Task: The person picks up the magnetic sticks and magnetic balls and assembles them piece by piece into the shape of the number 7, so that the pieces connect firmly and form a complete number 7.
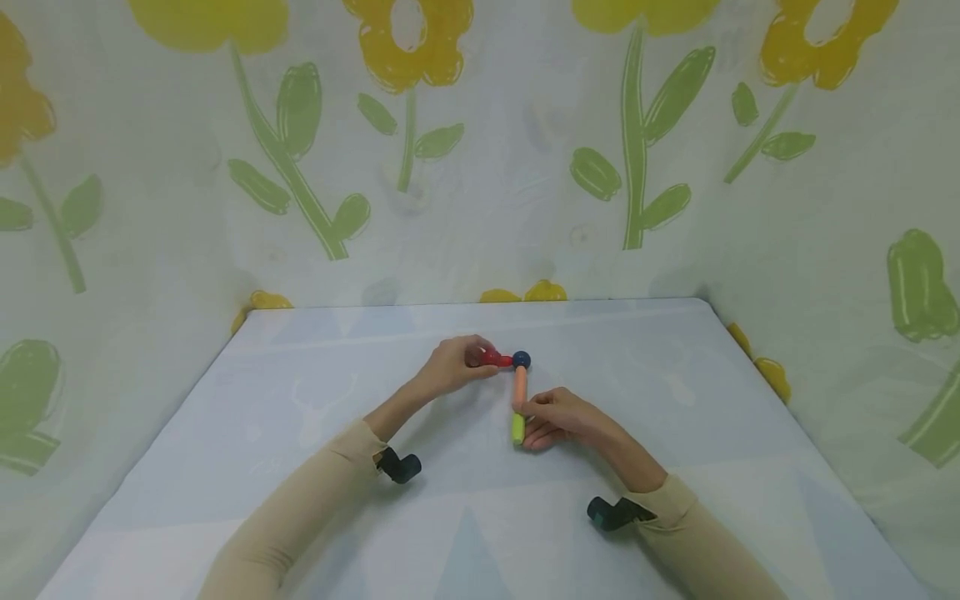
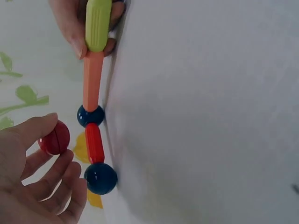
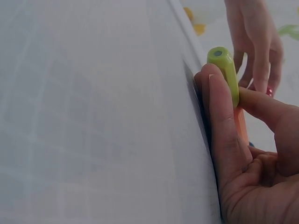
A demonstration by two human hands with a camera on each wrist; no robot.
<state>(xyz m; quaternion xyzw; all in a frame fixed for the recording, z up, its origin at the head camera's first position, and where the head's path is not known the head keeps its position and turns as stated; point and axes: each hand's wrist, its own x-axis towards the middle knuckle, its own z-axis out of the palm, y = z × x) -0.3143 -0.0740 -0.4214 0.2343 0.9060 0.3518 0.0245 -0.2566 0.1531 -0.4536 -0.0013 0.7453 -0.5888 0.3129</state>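
Observation:
My left hand (image 1: 450,365) pinches a red ball (image 2: 56,138) between thumb and fingertips. Beside it runs a chain of toy rods and balls: a lime green rod (image 2: 97,25), an orange rod (image 2: 93,81), a dark blue ball (image 2: 90,115), a short red rod (image 2: 94,143) and a second dark blue ball (image 2: 101,178). In the head view the green and orange parts point toward me, below the blue ball. My right hand (image 1: 564,417) pinches the chain where green meets orange, its other fingers beside the green rod.
The chain lies close over a pale white-blue tabletop (image 1: 337,492). Behind the table's far edge hangs a white curtain (image 1: 510,208) with yellow flowers and green leaves, which also lines both sides. A dark wrist camera (image 1: 397,466) sits at each sleeve cuff.

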